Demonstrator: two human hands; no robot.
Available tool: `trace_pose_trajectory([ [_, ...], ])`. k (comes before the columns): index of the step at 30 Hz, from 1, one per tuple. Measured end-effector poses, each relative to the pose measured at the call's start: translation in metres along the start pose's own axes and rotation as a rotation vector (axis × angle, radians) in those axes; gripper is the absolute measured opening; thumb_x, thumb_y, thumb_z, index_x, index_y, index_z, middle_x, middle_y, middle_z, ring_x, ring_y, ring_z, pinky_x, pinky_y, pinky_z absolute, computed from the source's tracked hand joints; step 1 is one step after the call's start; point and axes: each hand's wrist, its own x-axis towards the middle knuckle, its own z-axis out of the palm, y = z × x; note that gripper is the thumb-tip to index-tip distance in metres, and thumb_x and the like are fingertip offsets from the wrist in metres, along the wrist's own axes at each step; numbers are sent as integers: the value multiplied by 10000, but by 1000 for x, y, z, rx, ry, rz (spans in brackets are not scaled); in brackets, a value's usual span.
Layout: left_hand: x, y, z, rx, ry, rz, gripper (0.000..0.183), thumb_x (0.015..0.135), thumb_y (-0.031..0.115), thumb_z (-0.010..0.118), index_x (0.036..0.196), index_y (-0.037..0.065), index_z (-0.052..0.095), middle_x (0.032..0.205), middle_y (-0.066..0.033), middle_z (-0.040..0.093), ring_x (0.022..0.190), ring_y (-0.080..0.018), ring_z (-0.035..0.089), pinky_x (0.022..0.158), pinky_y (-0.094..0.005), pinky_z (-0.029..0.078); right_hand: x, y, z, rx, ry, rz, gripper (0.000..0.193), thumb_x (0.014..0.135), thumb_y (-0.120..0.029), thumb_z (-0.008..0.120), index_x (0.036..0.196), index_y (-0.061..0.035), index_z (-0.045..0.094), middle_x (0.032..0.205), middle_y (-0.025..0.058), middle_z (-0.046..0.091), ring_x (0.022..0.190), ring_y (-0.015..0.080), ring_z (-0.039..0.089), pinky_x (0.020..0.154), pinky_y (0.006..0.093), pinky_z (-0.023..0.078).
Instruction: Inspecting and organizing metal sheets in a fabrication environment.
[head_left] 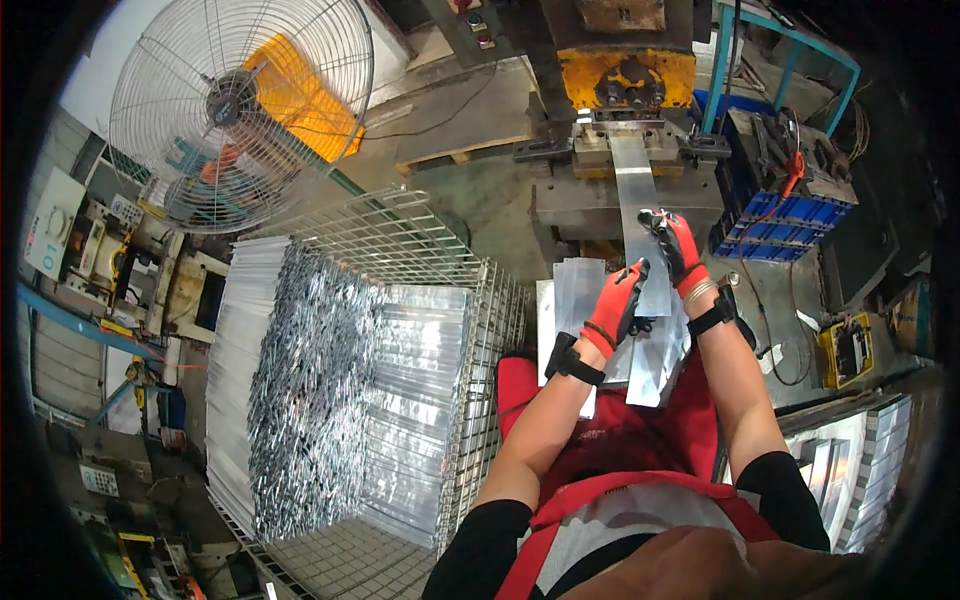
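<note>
A long flat metal strip [636,195] runs from the press die [594,150] back toward my body. My left hand [618,302], in a red and dark glove, is closed on the strip's left edge near its close end. Farther along, my right hand [676,243], gloved alike, grips the right edge with bent fingers. Below the held strip, more loose metal strips [577,275] lie over my lap in an uneven stack. Part of that stack is hidden by my hands and the held strip.
To the left stands a wire mesh cage [487,330] packed with shiny metal strips [415,400]. A large fan [232,98] is at the far left. Blue crates [785,225] with tools stand right of the press, near a yellow box [847,350]. A cable [760,310] trails there.
</note>
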Motion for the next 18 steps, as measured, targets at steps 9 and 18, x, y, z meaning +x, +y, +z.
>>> trace_pose_trajectory([
  [9,-2,4,4,-75,-26,-34,225,890,342,556,857,132,630,707,93,437,624,-36,372,558,-216,316,-1,-5,5,102,75,55,191,832,-256,640,821,-66,646,740,-71,543,686,47,471,624,232,383],
  [18,-22,-6,-35,136,-214,55,394,910,295,523,1169,-2,531,1140,-73,564,1109,-154,502,934,-303,384,-20,-37,12,-371,18,118,280,860,-325,610,819,-48,613,689,-32,543,630,87,407,571,270,371],
])
